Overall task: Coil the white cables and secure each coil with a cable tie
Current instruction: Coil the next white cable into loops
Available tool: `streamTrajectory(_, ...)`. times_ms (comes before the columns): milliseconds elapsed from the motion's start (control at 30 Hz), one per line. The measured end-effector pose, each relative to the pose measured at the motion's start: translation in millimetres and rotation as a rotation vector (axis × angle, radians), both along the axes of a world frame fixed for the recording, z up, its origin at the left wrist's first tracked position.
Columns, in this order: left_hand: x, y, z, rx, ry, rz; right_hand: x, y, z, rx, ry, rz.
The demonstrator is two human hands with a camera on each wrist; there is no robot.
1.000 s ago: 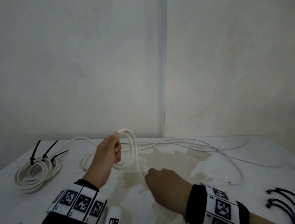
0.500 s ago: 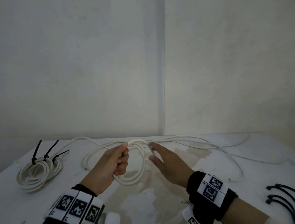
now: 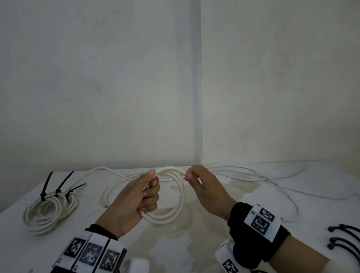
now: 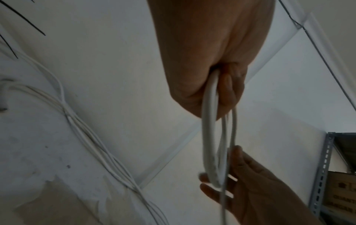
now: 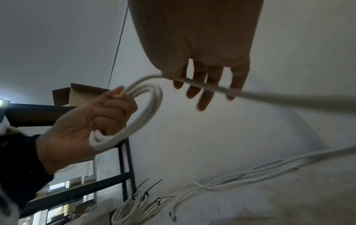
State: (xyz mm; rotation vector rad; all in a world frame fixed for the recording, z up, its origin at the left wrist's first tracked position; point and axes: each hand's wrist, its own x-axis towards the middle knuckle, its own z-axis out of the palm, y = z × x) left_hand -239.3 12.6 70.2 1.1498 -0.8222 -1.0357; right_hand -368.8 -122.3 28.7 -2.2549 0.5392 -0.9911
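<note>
A partly wound coil of white cable is held just above the tabletop between both hands. The coil's near side is clenched in the left hand, with the fingers curled round several turns. At the far top of the coil, the feeding strand is pinched by the right hand between thumb and forefinger; its remaining fingers are extended, as the right wrist view shows.

Judged from the layout, the task is partly complete. One finished coil, bound with three black cable ties, lies to the left of the left grip. The current coil has only a few turns and no tie. The loose cable trails away beyond the right grip and along the wall, and must be gathered in before tying.

Spare black cable ties lie to the right of the right grip. Further loose cable loops run behind the left grip; tangling with the feeding strand is considered possible. No other obstruction is seen.
</note>
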Motion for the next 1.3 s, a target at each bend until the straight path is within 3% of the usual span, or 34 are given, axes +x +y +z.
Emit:
streamTrajectory(200, 0.5, 3.3, -8.6, 0.050, -0.090, 0.022, -11.7, -10.7, 22.9, -0.065, 0.010, -0.066)
streamTrajectory(600, -13.6, -0.2, -6.7, 0.124, -0.157, -0.113, -23.0, -20.5, 38.1, -0.029, -0.040, -0.172)
streamTrajectory(800, -5.8, -3.1, -0.5, -0.021, 0.072, 0.066, -26.0, -20.4, 17.1, -0.068, 0.040, -0.118)
streamTrajectory(1033, 30.3, 3.9, 6.0, -0.187, 0.215, 0.252, -39.1, -23.9, -9.0, 0.031, 0.235, -0.195)
streamTrajectory(1133, 36.1, 3.0, 6.5, -0.207, 0.170, 0.294, -41.2, -14.9, -9.4, -0.195, 0.517, -0.269)
streamTrajectory(1200, 35.4, -0.1, 5.7, -0.213, 0.138, 0.302, -36.5, 0.7, -11.8, -0.377, 0.714, -0.227)
streamTrajectory(1300, 34.9, -4.8, 3.7, -0.210, 0.107, 0.310, -28.3, 28.3, -11.6, -0.488, 0.871, -0.112)
